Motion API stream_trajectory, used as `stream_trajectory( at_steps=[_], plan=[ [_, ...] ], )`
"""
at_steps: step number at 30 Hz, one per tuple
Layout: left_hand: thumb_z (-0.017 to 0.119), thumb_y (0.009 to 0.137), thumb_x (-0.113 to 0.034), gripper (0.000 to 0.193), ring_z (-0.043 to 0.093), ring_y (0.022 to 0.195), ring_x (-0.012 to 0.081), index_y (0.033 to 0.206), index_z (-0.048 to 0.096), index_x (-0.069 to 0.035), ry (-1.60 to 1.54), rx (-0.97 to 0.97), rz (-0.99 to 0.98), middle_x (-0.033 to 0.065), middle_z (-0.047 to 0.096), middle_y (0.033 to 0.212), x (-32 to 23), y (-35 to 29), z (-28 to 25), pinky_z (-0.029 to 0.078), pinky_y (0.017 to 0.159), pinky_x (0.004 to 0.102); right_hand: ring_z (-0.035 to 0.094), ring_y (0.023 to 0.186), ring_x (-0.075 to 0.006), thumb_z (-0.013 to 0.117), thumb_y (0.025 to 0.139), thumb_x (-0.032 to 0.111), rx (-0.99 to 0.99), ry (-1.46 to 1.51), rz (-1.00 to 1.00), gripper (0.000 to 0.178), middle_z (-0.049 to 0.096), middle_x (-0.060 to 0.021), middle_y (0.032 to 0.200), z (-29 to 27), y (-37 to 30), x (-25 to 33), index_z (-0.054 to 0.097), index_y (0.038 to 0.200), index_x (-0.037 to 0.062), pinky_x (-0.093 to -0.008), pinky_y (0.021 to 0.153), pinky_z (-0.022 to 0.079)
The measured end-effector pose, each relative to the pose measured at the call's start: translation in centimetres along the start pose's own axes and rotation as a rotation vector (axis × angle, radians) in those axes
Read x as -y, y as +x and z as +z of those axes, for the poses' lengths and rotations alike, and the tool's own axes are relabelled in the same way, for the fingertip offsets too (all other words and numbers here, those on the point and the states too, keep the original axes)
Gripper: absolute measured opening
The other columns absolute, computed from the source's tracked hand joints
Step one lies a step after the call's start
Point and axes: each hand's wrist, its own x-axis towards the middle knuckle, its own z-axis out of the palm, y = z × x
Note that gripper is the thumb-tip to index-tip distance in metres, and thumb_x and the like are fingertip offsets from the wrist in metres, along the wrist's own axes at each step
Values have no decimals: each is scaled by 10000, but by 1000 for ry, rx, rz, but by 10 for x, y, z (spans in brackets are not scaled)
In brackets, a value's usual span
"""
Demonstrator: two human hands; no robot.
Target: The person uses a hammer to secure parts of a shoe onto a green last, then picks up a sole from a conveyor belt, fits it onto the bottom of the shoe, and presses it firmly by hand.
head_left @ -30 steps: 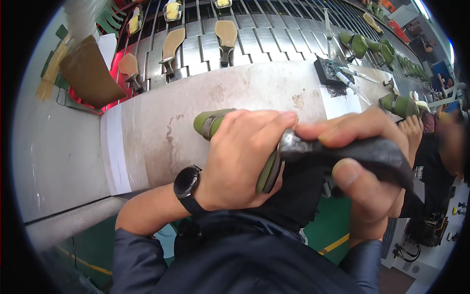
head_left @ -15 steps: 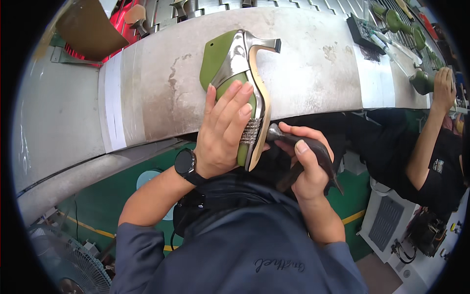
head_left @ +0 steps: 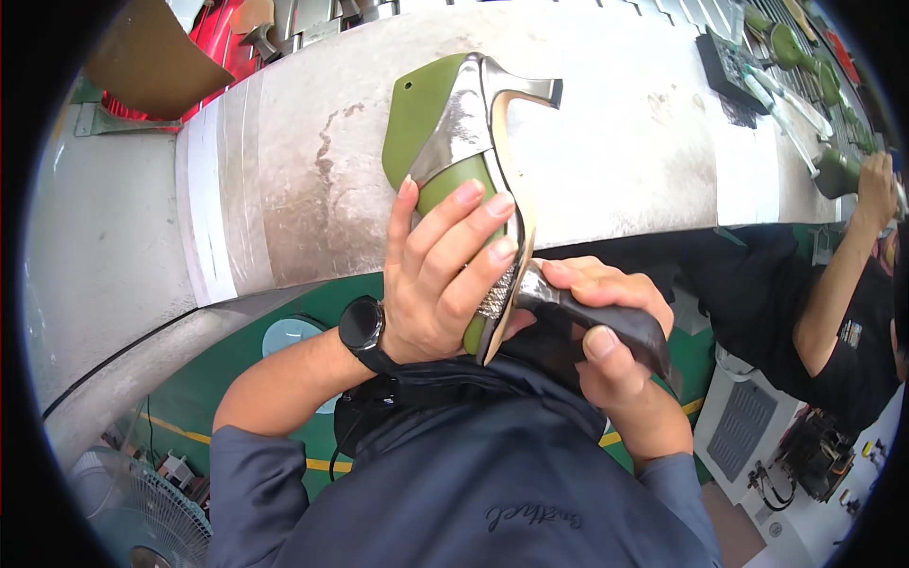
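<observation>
Shoe (head_left: 464, 142) at frame centre, your left grip (head_left: 434, 270) holding it, your right grip (head_left: 625, 291) clasping the dark tool (head_left: 629, 331)

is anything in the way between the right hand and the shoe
Only the dark, metal-headed tool held in the right hand clearly stands between it and the shoe, its head close by the sole; contact is unclear. A fingertip shows at the sole's edge, near that head.

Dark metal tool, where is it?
The dark metal tool is right of centre in the head view, held in the right hand, its shiny end beside the green high-heeled shoe.
</observation>
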Motion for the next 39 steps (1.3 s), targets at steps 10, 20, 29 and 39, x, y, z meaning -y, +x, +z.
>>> stream_trajectory(
  at_steps=[10, 20, 29, 39],
  plan=[
    [661, 1007, -96, 346, 609, 1357, 326, 1332, 543, -71, -6, 9, -52, 152, 664, 1425, 1, -1, -3, 288, 1262, 634, 784, 997, -378, 800, 762, 18, 381, -497, -59, 312, 779, -233, 1084, 2, 64, 57, 736, 1056, -65, -438, 904, 633],
    [688, 992, -96, 445, 615, 1354, 334, 1400, 519, -37, -10, -31, -55, 170, 662, 1427, -1, 0, 1, 271, 1268, 629, 773, 931, -332, 838, 676, 13, 426, -714, -46, 337, 775, -190, 1043, 35, 37, 76, 752, 997, -42, -376, 846, 651],
    [614, 1031, -109, 404, 589, 1376, 445, 1406, 508, -4, 22, -42, -78, 288, 609, 1453, -4, -3, 8, 260, 1242, 680, 761, 1108, -401, 835, 761, -9, 193, -530, 38, 349, 771, -251, 1111, 24, 30, 68, 720, 1086, -65, -463, 955, 617],
    [620, 1042, -132, 376, 615, 1334, 358, 1399, 521, -70, 14, -78, -81, 190, 658, 1398, -3, -12, 15, 293, 1210, 731, 764, 1103, -402, 809, 785, -25, 234, -403, 267, 376, 766, -262, 1142, -3, 65, 68, 700, 1143, -70, -462, 969, 617]
  ],
)
